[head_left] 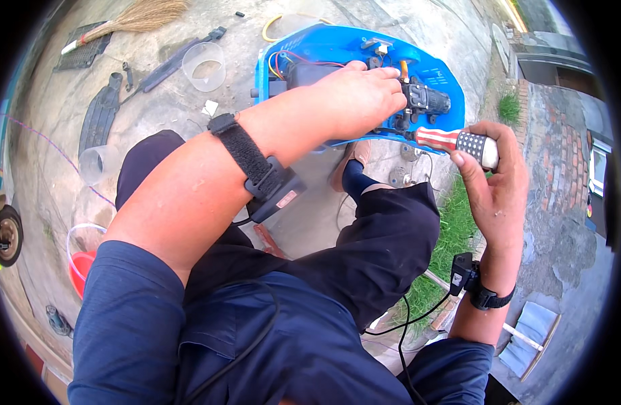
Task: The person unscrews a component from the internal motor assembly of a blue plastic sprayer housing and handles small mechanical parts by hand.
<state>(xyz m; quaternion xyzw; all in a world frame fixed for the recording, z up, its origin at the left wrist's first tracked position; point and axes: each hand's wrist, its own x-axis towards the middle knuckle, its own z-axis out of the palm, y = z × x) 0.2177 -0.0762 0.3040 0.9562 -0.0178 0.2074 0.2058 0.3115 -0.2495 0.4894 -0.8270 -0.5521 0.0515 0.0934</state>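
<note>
A blue plastic housing [447, 71] lies open before me, its inside showing wires, a dark box [310, 73] and a black pump-like motor [426, 100]. Across its middle reaches my left hand [364, 94], resting at the motor's left side; its fingertips bend over the parts there, and what they grip, if anything, is hidden. My right hand [493, 162] is closed on the handle of a screwdriver [452, 140] patterned in red and white stripes with white stars on dark. The screwdriver lies nearly level at the housing's near edge, its shaft pointing left under the motor; the tip is hidden.
On the concrete at left lie a straw broom [135, 17], a long dark strap-like piece [178, 64], a dark curved panel [101, 115] and clear plastic tubs [203, 66]. A red bucket [82, 270] stands by my left elbow. Grass [452, 236] grows at right.
</note>
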